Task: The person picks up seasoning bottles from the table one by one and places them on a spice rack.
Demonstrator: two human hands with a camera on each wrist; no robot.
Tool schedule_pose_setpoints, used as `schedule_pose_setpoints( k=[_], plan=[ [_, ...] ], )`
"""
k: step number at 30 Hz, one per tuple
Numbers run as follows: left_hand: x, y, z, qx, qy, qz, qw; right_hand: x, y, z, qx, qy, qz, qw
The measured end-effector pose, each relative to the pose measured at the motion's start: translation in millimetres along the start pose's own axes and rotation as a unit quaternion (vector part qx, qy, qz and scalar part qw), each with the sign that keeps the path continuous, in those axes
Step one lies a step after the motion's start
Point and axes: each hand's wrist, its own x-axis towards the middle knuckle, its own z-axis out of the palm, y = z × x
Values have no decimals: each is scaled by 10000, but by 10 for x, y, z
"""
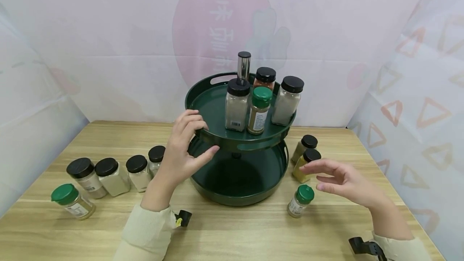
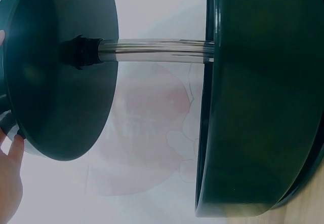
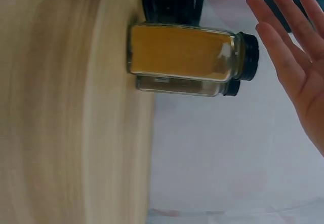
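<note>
- Main thing: a dark green, round two-tier stand, its upper tray [image 1: 221,142] above a lower tray [image 1: 235,199] on a pale wooden table [image 1: 235,239]; a shiny metal post [image 2: 157,50] joins the tiers.
- Left hand [image 1: 181,144] holds the upper tray's near-left rim, fingers over the edge, thumb apart from them on the outer side, lower down.
- Right hand [image 1: 342,180] hovers beside the stand, fingers loosely spread and holding nothing. Near it stand a clear glass-like jar of yellow powder with a black lid [image 3: 182,51] and a small clear bottle with a green cap [image 1: 300,201].
- Load: four capped containers stand toward the right of the upper tray: a clear jar of pale powder [image 1: 237,110], a green-capped bottle [image 1: 259,116], a jar with reddish contents [image 1: 265,79] and another pale jar [image 1: 286,106].
- Handling, judged: stiff stand, smooth and perhaps slick at the wall; moderately heavy, weight biased right. Tipping the tray could slide or topple jars.
- Best hold, judged: rim or slotted handle [image 1: 253,146] on opposite sides, kept level; post for steadying.
- Jars, judged: rigid, possibly breakable, slippery; take round the body below the lid.
</note>
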Motion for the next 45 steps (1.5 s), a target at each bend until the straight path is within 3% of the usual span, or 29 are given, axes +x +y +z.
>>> schedule_pose_setpoints(
  k=[8,15,22,35,39,45],
  plan=[
    [-13,7,-1,-23,-22,-30,10000,-12,188,82,1206,-694,72,9902],
    [-7,18,-12,1,-26,-51,10000,-4,246,125,1482,-946,259,9841],
    [-4,13,-10,-39,5,-16,10000,5,322,170,1892,-1412,394,9709],
    [4,2,-9,15,16,-12,10000,55,358,196,1641,-1763,349,9699],
    [-2,3,-5,11,-15,-17,10000,56,378,200,1430,-1746,309,9737],
    [-2,9,-6,29,-50,-57,10000,61,398,207,1229,-1633,556,9773]
  ],
)
